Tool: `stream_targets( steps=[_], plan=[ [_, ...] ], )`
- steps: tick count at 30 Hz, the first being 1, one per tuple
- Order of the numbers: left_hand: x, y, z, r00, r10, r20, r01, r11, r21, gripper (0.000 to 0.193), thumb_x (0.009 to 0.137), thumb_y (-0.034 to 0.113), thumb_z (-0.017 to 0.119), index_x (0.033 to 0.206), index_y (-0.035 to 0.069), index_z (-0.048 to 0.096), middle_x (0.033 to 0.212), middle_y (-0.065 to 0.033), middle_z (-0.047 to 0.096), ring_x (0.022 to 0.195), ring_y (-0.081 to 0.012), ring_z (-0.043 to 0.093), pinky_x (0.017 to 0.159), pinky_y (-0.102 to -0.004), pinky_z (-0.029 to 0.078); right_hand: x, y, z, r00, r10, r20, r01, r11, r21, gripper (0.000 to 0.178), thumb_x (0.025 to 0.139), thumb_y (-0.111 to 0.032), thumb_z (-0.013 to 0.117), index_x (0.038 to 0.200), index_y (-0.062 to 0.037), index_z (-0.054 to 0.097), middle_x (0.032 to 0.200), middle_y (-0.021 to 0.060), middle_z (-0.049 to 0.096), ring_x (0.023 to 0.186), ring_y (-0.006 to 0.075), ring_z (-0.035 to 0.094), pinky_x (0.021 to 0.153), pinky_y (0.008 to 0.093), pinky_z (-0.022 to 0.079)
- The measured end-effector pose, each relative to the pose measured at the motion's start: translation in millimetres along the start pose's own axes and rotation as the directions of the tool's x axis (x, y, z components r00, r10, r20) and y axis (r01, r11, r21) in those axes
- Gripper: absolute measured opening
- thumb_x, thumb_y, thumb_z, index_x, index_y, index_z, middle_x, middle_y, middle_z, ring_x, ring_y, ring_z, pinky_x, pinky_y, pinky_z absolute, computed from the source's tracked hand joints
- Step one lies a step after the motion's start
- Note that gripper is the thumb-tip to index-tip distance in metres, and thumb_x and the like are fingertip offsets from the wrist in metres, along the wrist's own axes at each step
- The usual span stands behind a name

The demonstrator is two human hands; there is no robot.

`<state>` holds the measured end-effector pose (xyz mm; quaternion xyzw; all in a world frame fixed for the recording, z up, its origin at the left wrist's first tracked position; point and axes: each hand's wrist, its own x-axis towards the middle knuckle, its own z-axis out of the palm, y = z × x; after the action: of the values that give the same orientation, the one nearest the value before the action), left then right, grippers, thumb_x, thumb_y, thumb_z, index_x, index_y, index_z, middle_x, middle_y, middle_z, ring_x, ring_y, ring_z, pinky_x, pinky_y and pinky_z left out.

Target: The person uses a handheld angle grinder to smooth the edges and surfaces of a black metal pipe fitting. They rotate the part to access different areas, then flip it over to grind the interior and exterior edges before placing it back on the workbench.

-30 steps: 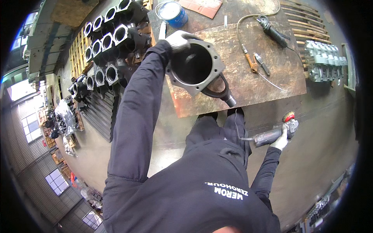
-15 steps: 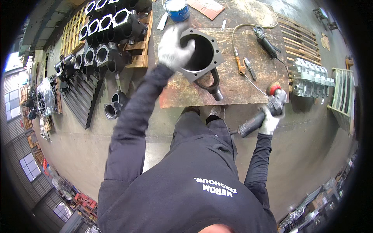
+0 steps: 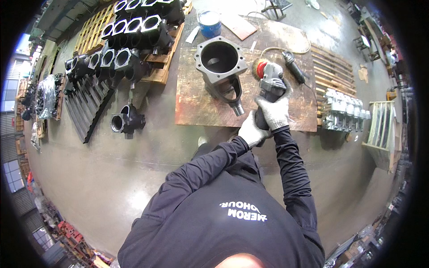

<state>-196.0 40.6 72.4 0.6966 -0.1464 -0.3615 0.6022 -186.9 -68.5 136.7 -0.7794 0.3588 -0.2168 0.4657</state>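
Both my white-gloved hands hold an angle grinder above the right half of the wooden tabletop. My right hand is wrapped round the body behind its head. My left hand grips the rear of the handle, close to the table's near edge. A red-hubbed wire cup brush on the grinder points left, toward a dark cast metal housing. This housing stands on the table with its round, flanged opening up and a forked arm toward me. The brush and the housing are apart.
A blue can and a white tube lie at the table's far left. A second grinder rests at the right with its cord. Similar castings fill pallets at the left; metal parts sit on a pallet at the right.
My left hand has left the housing's rim and taken hold of the grinder's rear. My right hand has brought the grinder inward over the table, its brush now facing the housing.
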Motion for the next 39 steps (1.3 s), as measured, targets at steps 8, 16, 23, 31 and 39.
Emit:
stream_targets(
  steps=[8, 16, 23, 31, 39],
  plan=[
    [1.0, -21.4, 0.4, 0.988, -0.114, -0.102, 0.093, 0.977, -0.192, 0.07, 0.07, 0.024, 0.085, 0.124, 0.001, 0.048, 0.116, -0.0238, 0.067, 0.113, -0.0355, 0.065, 0.095, -0.0406, 0.05, -20.8, -44.9, 31.4, 0.998, 0.038, 0.058, -0.018, 0.948, -0.318, 0.093, 0.071, -0.029, 0.086, 0.143, -0.0073, 0.031, 0.125, 0.0272, 0.062, 0.117, 0.0392, 0.063, 0.1, 0.0441, 0.049],
    [7.0, 12.5, -25.7, 0.994, 0.099, -0.05, -0.111, 0.896, -0.43, 0.043, 0.085, 0.009, 0.066, 0.124, -0.003, 0.053, 0.12, -0.0158, 0.068, 0.112, -0.027, 0.065, 0.096, -0.0357, 0.05, -2.1, -66.7, 63.1, 0.995, 0.013, 0.096, 0.038, 0.861, -0.508, 0.093, 0.075, -0.051, 0.081, 0.14, -0.0025, 0.035, 0.121, 0.0304, 0.064, 0.114, 0.042, 0.064, 0.096, 0.0451, 0.05],
    [1.9, -14.0, -45.7, 0.985, -0.037, -0.169, -0.08, 0.768, -0.635, 0.039, 0.086, 0.002, 0.059, 0.123, -0.004, 0.05, 0.12, -0.0169, 0.067, 0.112, -0.0288, 0.064, 0.096, -0.0369, 0.051, -16.4, -76.5, 103.6, 0.971, 0.105, 0.217, 0.044, 0.807, -0.589, 0.093, 0.076, -0.054, 0.075, 0.14, -0.0041, 0.031, 0.117, 0.0315, 0.065, 0.111, 0.0453, 0.065, 0.098, 0.0471, 0.049],
    [10.3, -12.6, -43.0, 0.991, -0.124, 0.044, 0.126, 0.805, -0.579, 0.041, 0.085, 0.008, 0.064, 0.122, -0.005, 0.051, 0.116, -0.0186, 0.068, 0.113, -0.0275, 0.065, 0.098, -0.0354, 0.049, -12.6, -66.9, 94.3, 0.982, 0.052, 0.182, 0.047, 0.866, -0.498, 0.102, 0.075, -0.054, 0.08, 0.143, 0.0012, 0.028, 0.12, 0.0302, 0.064, 0.113, 0.0418, 0.065, 0.096, 0.0438, 0.052],
    [3.1, -5.9, -50.2, 0.994, -0.069, -0.085, 0.009, 0.827, -0.562, 0.037, 0.085, 0.003, 0.061, 0.12, -0.005, 0.051, 0.118, -0.0176, 0.068, 0.11, -0.0287, 0.065, 0.096, -0.036, 0.051, -13.0, -81.4, 101.0, 0.982, 0.098, 0.161, -0.008, 0.876, -0.483, 0.096, 0.074, -0.049, 0.082, 0.139, 0.0011, 0.033, 0.123, 0.0285, 0.064, 0.114, 0.0395, 0.065, 0.095, 0.0411, 0.051]
  ],
)
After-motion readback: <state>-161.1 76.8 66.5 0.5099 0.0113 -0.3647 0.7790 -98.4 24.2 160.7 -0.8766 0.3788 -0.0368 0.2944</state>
